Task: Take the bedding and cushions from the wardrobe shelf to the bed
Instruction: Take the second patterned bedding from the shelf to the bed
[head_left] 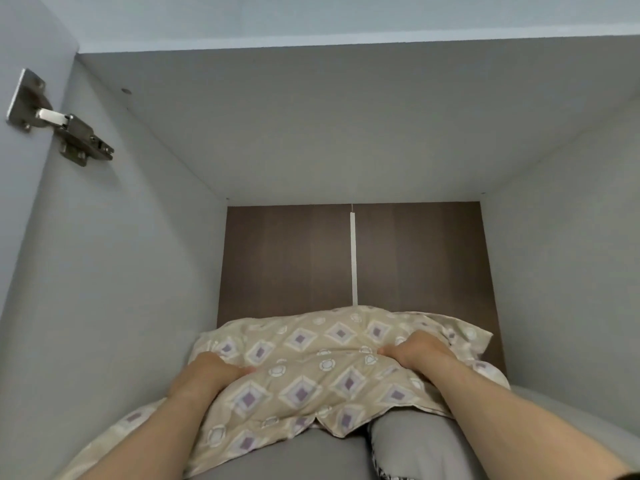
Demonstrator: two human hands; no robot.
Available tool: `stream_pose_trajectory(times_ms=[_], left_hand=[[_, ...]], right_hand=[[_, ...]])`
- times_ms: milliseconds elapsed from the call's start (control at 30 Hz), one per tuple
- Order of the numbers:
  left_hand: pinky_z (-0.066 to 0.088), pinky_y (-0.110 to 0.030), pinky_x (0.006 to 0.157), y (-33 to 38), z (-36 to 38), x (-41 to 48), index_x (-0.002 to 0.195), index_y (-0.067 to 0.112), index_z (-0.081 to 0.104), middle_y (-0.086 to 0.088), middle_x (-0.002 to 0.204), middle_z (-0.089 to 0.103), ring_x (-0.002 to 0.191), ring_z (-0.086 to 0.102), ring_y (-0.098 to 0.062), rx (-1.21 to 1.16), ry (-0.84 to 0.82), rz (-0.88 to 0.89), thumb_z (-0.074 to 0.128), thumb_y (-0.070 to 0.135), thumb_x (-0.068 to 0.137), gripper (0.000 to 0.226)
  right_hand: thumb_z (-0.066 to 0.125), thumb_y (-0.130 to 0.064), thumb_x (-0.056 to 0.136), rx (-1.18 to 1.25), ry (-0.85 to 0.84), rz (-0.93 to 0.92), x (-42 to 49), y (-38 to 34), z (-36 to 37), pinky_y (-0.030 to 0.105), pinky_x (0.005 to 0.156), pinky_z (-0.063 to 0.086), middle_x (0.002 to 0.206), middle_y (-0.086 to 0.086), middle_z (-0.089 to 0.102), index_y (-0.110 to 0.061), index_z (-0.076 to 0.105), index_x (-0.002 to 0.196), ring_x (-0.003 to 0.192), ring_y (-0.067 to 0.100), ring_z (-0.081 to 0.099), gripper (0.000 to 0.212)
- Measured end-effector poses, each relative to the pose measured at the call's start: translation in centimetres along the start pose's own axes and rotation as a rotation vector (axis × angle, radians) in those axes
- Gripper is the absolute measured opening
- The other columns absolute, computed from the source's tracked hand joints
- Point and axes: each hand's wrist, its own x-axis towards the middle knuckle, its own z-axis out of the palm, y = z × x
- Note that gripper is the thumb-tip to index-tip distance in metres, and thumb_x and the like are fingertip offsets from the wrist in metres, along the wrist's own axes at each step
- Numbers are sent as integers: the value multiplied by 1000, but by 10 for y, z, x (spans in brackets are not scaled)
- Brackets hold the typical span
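Observation:
A beige pillow (311, 368) with a purple diamond pattern lies on top of the pile inside the wardrobe compartment. My left hand (207, 374) clasps its left side, fingers pressed into the fabric. My right hand (420, 353) grips its upper right part, bunching the cloth. Under the pillow lies grey bedding (298, 459), and a grey cushion (415, 441) sits at the lower right, partly hidden by my right forearm. More of the patterned fabric trails down at the lower left (114, 431).
The compartment has pale grey side walls (121, 271) and ceiling, and a dark brown back panel (294, 258) with a white vertical strip (354, 258). A metal door hinge (59, 119) sticks out at the upper left.

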Motion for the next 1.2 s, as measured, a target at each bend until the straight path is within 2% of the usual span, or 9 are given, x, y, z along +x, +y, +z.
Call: stream_pose_trajectory(times_ms=[100,200,267,400,500,700,867,1000,1200], left_hand=[[47,-31,71,0,9,1,84,27,60,2,97,67,79,59,-19,0,126,71,62,78,46,63],[50,-30,66,0,10,4,80,27,64,5,79,66,69,59,-17,-51,234,187,62,66,54,47],[48,-31,65,2,5,4,84,25,62,2,82,66,73,60,-22,-102,310,241,63,60,61,43],[39,-33,65,11,-14,-5,106,19,58,-10,102,68,90,62,-36,-213,495,329,66,59,68,55],[40,-34,66,24,-30,-26,105,21,61,-12,104,69,90,63,-38,-296,551,408,67,59,67,54],[40,-34,64,44,-65,-109,88,25,52,-7,93,67,84,61,-35,-352,595,491,66,64,65,47],[44,-36,65,34,-63,-192,85,25,53,2,82,60,79,59,-31,-409,568,508,66,64,64,47],[40,-33,59,18,-54,-264,80,28,52,12,73,55,69,53,-21,-465,535,495,65,66,61,44],[40,-33,62,-30,-60,-369,83,31,53,17,73,53,70,51,-17,-453,532,426,68,63,62,41]], right_hand=[[66,-72,59,30,82,-45,-2,5,5,33,74,50,88,1,67,-20,61,80,81,22,61,56],[66,-69,62,20,239,-94,-9,4,5,33,69,50,78,-2,63,-24,52,71,74,20,58,48],[65,-69,61,31,334,-132,-17,1,-6,33,67,49,84,0,65,-23,51,77,77,22,59,51],[63,-71,63,48,459,-190,-41,-6,-42,40,74,51,95,3,62,-16,50,103,94,29,59,69],[62,-72,63,66,504,-212,-64,0,-74,41,75,52,94,3,64,-14,50,104,93,30,59,71],[63,-71,62,164,544,-187,-130,45,-124,38,67,51,80,-3,60,-17,50,95,80,24,58,65],[62,-72,63,156,583,-204,-200,98,-148,37,63,46,78,-5,57,-23,47,82,79,25,57,54],[56,-78,59,159,597,-221,-255,146,-159,39,65,49,76,-5,55,-24,48,83,78,27,57,60],[60,-74,61,237,513,-235,-350,190,-160,42,69,51,77,-3,61,-24,54,82,77,28,59,55]])
